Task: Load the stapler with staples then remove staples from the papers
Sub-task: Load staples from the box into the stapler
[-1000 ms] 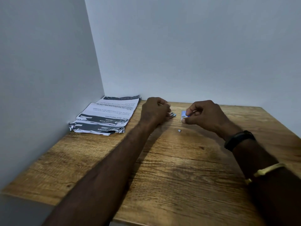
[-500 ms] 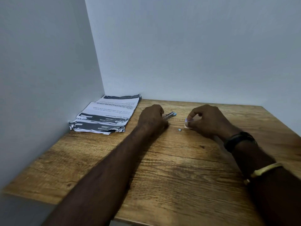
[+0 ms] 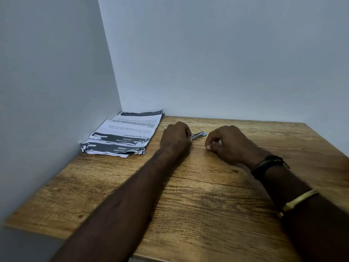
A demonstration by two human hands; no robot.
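Note:
The stapler (image 3: 198, 135), a slim metal one with a blue tip, lies on the wooden table (image 3: 207, 195). My left hand (image 3: 175, 139) is closed on its near end. Just to its right, my right hand (image 3: 228, 144) rests on the table with fingers curled down and the thumb tip touching the wood. A pale sliver of the small staple box (image 3: 220, 142) shows inside its curl; the rest is hidden. A stack of printed papers (image 3: 126, 135) with ragged edges lies in the far left corner, apart from both hands.
Grey walls close off the table on the left and at the back. The table's front edge runs along the bottom left. A black band (image 3: 268, 164) and a gold bangle (image 3: 300, 198) sit on my right forearm.
My right hand has come down from above the table onto the wood and now covers the small bit that lay there. My left hand has drawn back a little along the stapler.

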